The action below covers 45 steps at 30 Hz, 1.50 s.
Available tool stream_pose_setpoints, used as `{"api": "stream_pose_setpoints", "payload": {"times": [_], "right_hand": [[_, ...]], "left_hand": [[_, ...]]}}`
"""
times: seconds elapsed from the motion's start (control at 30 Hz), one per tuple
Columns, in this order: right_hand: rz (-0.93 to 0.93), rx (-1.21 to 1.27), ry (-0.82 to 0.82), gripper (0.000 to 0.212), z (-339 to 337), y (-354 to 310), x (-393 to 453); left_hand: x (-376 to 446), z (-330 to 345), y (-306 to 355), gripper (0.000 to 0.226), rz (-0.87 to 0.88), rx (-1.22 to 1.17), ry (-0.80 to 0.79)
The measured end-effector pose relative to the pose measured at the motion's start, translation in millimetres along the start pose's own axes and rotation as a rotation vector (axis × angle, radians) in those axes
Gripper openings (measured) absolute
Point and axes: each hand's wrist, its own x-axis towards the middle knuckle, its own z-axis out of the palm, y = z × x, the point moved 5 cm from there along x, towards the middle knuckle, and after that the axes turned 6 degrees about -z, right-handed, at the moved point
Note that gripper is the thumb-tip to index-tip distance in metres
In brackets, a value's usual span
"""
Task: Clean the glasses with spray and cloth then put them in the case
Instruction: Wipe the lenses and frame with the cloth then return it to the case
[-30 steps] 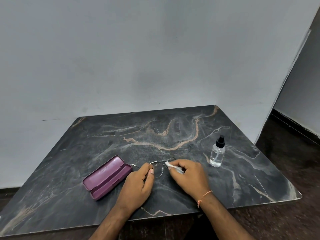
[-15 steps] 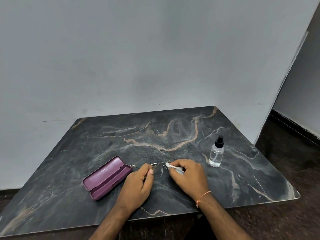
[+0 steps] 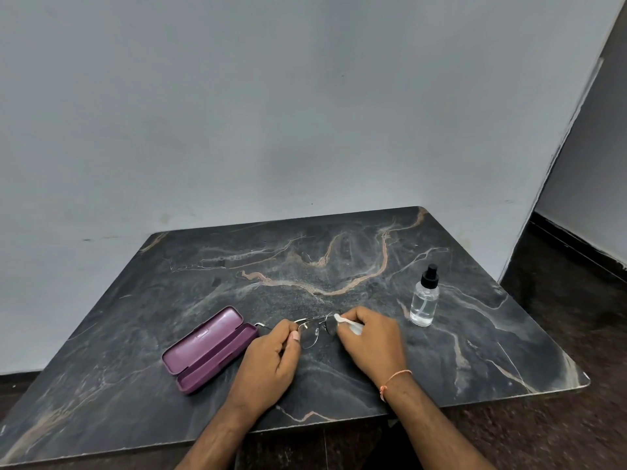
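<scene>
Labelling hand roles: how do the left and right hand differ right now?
The left hand pinches the glasses by the frame; the right hand grips the white cloth against a lens. The right wrist wears an orange thread; the left wrist is bare. The left hand is nearer the open purple case, the right nearer the spray bottle. Both work over the table.

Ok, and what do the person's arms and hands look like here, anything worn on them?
Both forearms are bare, with no sleeves in view. The right hand has a thin orange thread bracelet around its wrist. The left hand and its wrist carry nothing visible: no ring, watch or glove shows on either hand.
</scene>
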Motion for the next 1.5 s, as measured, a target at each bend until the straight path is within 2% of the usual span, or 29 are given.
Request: {"api": "stream_pose_setpoints", "payload": {"times": [0.1,0.27,0.5,0.7,0.9,1.1,1.3,1.5], "right_hand": [[-0.025,0.04,-0.007,0.007,-0.4,-1.2,0.2],[-0.11,0.064,-0.107,0.012,1.3,-11.5,-6.7],[-0.048,0.017,-0.008,0.009,-3.6,-6.3,-1.0],[-0.101,0.038,-0.192,0.019,4.2,-11.5,-9.0],[0.001,0.04,-0.011,0.008,-3.0,-1.5,-0.5],[-0.057,0.036,-0.133,0.015,4.7,-7.9,-5.2],[0.0,0.002,0.008,0.011,-1.2,0.8,1.4],[-0.137,0.147,-0.034,0.01,-1.1,-7.7,-2.6]], "left_hand": [[-0.5,-1.6,-0.2,0.026,-0.001,0.001,0.004],[0.5,-1.7,0.0,0.027,-0.007,0.003,0.012],[-0.5,-1.9,-0.8,0.028,-0.005,0.004,0.012],[-0.1,-1.6,-1.1,0.03,-0.014,0.003,0.015],[0.1,-1.0,-0.2,0.03,-0.013,-0.006,0.011],[-0.8,-2.3,-2.3,0.027,-0.02,-0.014,0.02],[-0.8,-0.4,-3.6,0.028,-0.012,-0.01,0.012],[-0.3,-0.7,-4.8,0.027,-0.011,-0.01,0.017]]}}
